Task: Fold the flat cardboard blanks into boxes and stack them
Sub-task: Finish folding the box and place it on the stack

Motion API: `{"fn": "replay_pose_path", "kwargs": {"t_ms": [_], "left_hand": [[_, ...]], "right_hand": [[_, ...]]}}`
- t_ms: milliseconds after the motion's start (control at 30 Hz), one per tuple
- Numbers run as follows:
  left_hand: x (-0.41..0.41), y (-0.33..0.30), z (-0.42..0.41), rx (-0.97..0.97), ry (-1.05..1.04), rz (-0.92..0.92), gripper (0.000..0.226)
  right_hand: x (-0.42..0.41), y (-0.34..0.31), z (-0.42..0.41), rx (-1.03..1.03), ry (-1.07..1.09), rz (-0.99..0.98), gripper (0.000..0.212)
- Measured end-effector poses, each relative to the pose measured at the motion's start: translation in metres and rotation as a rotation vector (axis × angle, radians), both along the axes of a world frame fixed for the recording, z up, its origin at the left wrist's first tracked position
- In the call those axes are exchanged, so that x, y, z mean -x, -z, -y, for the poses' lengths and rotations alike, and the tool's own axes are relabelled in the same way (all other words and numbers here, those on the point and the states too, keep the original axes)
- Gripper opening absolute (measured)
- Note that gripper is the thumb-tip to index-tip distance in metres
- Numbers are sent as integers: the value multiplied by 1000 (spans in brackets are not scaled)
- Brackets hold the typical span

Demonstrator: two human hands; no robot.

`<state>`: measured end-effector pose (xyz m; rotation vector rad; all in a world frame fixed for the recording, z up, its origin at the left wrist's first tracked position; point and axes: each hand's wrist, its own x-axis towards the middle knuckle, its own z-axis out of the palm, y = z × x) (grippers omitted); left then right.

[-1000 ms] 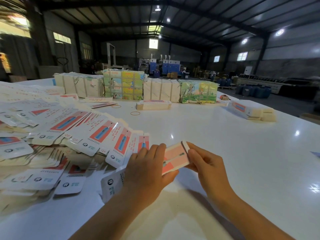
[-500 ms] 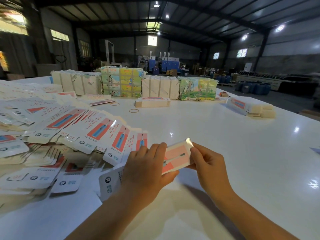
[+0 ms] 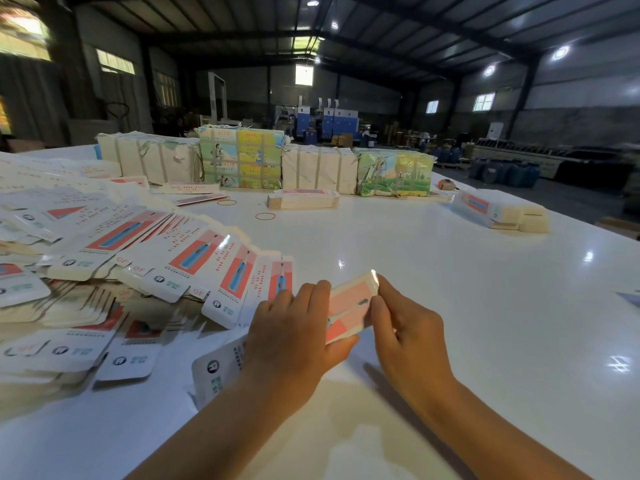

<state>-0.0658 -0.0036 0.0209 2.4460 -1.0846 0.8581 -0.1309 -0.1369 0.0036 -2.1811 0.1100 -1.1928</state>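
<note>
Just right of the fanned spread of flat blanks (image 3: 194, 258), both hands worked one blank (image 3: 348, 306) above the tabletop (image 3: 450, 306). The left hand (image 3: 294, 336) gripped its middle, fingers curled over the top; the right hand (image 3: 405, 327) pinched its far end. Creasing well probably meant keeping the left grip steady while the right fingertips pressed the end flap squarely along its score, without crushing the panel. No open container showed; beyond the spread stood wrapped bundles (image 3: 263, 161), contents hidden, and a small stack (image 3: 502, 211) lay far right of it.
</note>
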Motion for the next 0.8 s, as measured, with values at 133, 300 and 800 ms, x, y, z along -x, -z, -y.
{"fn": "replay_pose_path", "kwargs": {"t_ms": [133,300,800], "left_hand": [[2,-1,1,29,25,-9,62],[4,1,1,-11,38,-35,69],[-4,4,0,66,7,18,68]], "right_hand": [[1,-5,-1,-205,-79,-34,20],[-2,-3,-4,-232,-47,-54,35],[-1,0,-2,-296,-142,-90,29]]}}
